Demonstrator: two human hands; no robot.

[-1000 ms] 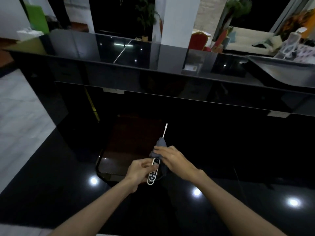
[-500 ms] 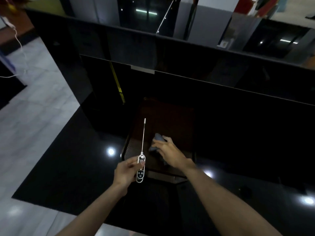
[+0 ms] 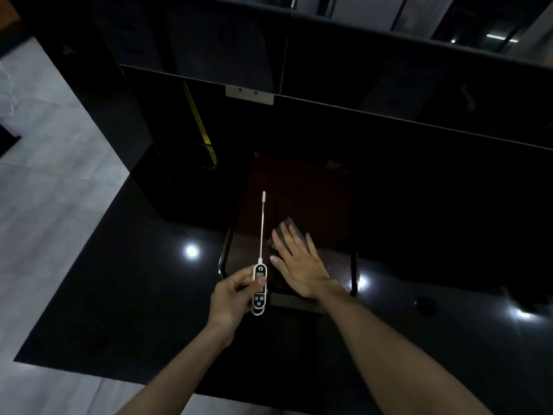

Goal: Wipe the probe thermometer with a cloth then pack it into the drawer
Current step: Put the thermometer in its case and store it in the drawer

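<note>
dark glossy counter (image 3: 125, 295), open drawer (image 3: 338, 265) below. left hand (image 3: 233, 298) pinches thermometer (image 3: 259, 283) above it; right hand (image 3: 299, 265) flat on cloth (image 3: 288, 227). long probe could snag the drawer rim.

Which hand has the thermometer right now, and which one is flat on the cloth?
The left hand grips the thermometer by its body. The right hand lies flat, fingers spread, on the grey cloth.

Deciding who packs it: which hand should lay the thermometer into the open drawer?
Left. The left hand already grips the thermometer by its body, probe over the drawer. The right hand lies flat on the cloth inside it.
</note>
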